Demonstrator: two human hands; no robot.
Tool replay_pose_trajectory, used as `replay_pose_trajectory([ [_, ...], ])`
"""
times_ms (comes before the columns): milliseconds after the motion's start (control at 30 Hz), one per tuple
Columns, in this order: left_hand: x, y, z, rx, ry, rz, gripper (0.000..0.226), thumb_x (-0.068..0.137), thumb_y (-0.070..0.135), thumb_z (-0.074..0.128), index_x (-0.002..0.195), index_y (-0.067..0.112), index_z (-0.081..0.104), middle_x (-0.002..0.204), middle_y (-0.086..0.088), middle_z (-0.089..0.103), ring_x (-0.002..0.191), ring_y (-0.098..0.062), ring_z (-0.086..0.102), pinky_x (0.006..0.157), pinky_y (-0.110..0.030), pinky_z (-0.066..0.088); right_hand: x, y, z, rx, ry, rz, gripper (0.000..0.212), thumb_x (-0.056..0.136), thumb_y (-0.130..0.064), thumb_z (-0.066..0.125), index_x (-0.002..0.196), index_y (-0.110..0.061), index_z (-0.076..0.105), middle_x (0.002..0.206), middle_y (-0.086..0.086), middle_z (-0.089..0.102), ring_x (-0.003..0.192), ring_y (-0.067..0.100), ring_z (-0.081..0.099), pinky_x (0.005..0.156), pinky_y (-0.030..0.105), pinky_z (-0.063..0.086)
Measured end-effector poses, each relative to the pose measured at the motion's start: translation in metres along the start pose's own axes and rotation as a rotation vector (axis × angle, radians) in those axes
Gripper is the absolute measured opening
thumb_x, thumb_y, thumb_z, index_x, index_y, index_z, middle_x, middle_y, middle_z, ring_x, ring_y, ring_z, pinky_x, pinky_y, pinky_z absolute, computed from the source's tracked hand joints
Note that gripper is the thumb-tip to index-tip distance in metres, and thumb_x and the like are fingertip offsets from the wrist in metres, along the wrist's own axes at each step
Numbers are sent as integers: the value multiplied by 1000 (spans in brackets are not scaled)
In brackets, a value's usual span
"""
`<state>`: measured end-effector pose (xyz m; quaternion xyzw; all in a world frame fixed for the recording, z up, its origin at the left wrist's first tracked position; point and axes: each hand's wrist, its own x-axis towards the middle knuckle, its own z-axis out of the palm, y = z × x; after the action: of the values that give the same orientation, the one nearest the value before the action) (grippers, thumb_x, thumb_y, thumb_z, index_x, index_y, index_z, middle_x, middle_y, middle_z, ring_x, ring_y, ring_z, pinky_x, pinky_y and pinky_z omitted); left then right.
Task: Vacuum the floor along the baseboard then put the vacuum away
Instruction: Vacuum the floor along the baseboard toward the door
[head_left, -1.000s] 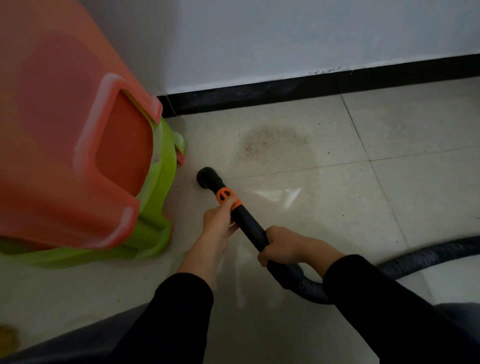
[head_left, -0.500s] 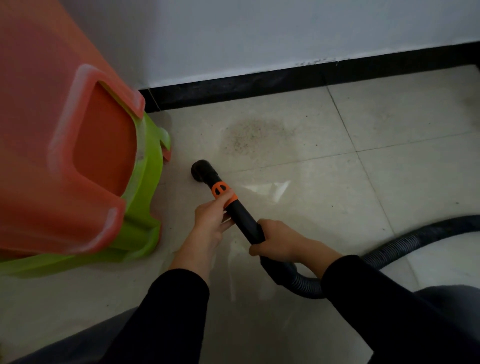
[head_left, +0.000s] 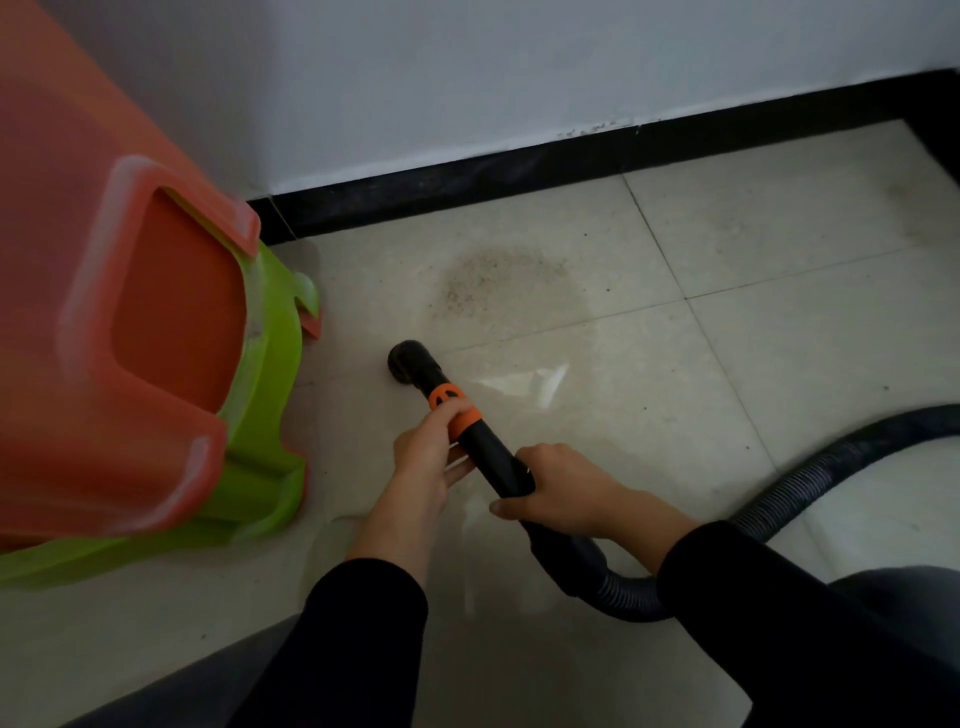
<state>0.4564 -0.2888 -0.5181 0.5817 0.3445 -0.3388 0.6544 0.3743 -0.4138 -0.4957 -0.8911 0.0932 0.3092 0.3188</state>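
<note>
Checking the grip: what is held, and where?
The vacuum wand: left hand at its orange collar, right hand farther back, near the hose.

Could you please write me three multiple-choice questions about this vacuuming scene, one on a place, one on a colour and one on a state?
1. On which side of the vacuum nozzle does the dirt patch lie?
A. The person's side
B. Directly under it
C. The baseboard side

2. What colour is the collar on the wand?
A. Green
B. Orange
C. White

3. How is the wand held?
A. By both, the left hand at the collar and the right hand farther back
B. By the left hand alone
C. By no hand

Answers:
1 C: the patch lies beyond the nozzle, nearer the black baseboard.
2 B: an orange band sits just behind the nozzle.
3 A: the left thumb presses the collar while the right hand wraps the wand nearer the hose.
</note>
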Motion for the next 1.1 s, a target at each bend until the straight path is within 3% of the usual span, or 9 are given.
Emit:
replay_pose_trajectory([
  [267,-4,-11,26,67,-82,-19,42,76,19,77,111,8,57,105,-14,62,91,-28,66,64,-36,56,-11,19,-13,19,-3,80,34,77,-40,75,85,-15,54,78,1,58,70,18,58,53,21,39],
  [467,-7,-22,39,117,-159,-50,49,75,22,77,117,7,56,110,-13,62,92,-28,67,66,-35,58,-22,31,-19,36,-43,141,32,72,-38,79,87,-17,59,81,1,63,71,16,61,57,20,44],
  [667,-12,-31,55,168,-197,-62,51,76,22,78,118,3,55,111,-14,61,92,-29,67,63,-33,57,-36,42,-23,61,-47,206,31,72,-37,79,81,-19,56,68,-5,55,58,7,54,49,17,36],
  [967,-11,-29,73,198,-209,-68,51,75,22,79,117,4,56,110,-13,61,91,-27,66,60,-31,56,-37,50,-29,82,-9,248,32,71,-37,80,82,-16,59,68,-4,55,58,8,53,49,19,37],
  [1100,-5,-20,76,192,-200,-57,52,76,23,79,118,5,55,114,-13,61,94,-26,65,61,-31,55,-26,48,-32,96,0,251,30,73,-35,79,73,-20,53,68,-4,55,58,9,53,49,19,36],
])
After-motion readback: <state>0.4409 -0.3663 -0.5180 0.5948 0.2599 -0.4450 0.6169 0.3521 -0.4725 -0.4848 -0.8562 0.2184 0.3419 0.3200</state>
